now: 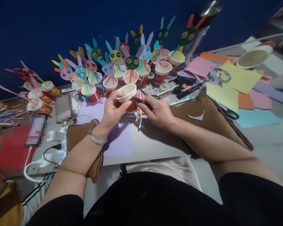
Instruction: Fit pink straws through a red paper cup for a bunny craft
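Steadiness matters most for us with a red paper cup with a thick white rim (128,90). Our left hand (115,108) has its fingers closed around the cup's near side, mouth upward and slightly tilted, between our hands near the middle of the pale grey worktop (160,147). We cannot tell whether its base touches down. Our right hand (159,113) grips a slender black hand tool (143,103) — its kind we cannot make out — with the tip at the cup's side, below the rim.

To work well, we should brace the cup just firmly enough; thin paper probably dents under a hard squeeze. Our left thumb lies close to the tip, so we would do best to aim the tool away from it and use short, light pressure. The narrow white strip (140,121) beneath could snag. Behind stands a crowd of red-and-white cups with long-eared, round paper figures (133,62) — we should leave them elbow room.
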`<state>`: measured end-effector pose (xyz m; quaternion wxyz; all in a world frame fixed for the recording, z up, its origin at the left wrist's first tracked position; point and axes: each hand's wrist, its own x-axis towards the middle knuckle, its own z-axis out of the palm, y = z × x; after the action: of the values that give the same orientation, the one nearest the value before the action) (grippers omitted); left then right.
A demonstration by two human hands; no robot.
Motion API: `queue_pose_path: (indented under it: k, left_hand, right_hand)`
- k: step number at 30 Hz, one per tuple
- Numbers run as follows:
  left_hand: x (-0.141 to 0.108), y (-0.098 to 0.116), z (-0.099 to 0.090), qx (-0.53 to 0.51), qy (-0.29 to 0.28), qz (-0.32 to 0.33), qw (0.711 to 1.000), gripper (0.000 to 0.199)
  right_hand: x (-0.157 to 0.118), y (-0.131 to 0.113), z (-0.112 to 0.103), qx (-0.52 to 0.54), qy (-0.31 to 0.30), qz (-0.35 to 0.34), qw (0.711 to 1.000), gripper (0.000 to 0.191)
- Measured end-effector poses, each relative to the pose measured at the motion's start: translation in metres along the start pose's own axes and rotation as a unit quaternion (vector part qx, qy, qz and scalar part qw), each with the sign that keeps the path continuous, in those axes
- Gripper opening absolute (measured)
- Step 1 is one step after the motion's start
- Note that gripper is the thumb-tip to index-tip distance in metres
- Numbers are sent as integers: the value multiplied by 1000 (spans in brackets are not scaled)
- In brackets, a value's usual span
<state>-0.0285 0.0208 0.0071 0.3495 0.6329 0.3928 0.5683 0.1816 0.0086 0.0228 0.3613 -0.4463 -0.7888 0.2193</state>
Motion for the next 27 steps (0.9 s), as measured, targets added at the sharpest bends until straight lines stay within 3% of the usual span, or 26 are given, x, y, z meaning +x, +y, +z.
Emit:
queue_pose_path:
  k: [6, 12, 20, 23, 27]
  left_hand:
    - [3, 2, -5, 29, 9, 32, 999, 33]
    - [3, 4, -6, 65, 16, 9, 998, 41]
    - [2, -7, -8, 60, 7, -5, 998, 37]
    - [1, -13, -7, 21, 2, -12, 1000, 60]
    - [1, -16, -7, -16, -16, -30, 999, 90]
  right_hand:
    - [0, 2, 1, -4, -8, 3, 1000, 37]
    - [0, 2, 1, -20, -15, -2, 1000, 37]
    - [0, 3, 3, -20, -24, -1, 999, 33]
    - [-1, 4, 4, 16, -16, -19, 1000, 32]
    - [-1, 5, 3, 87, 46, -58, 993, 36]
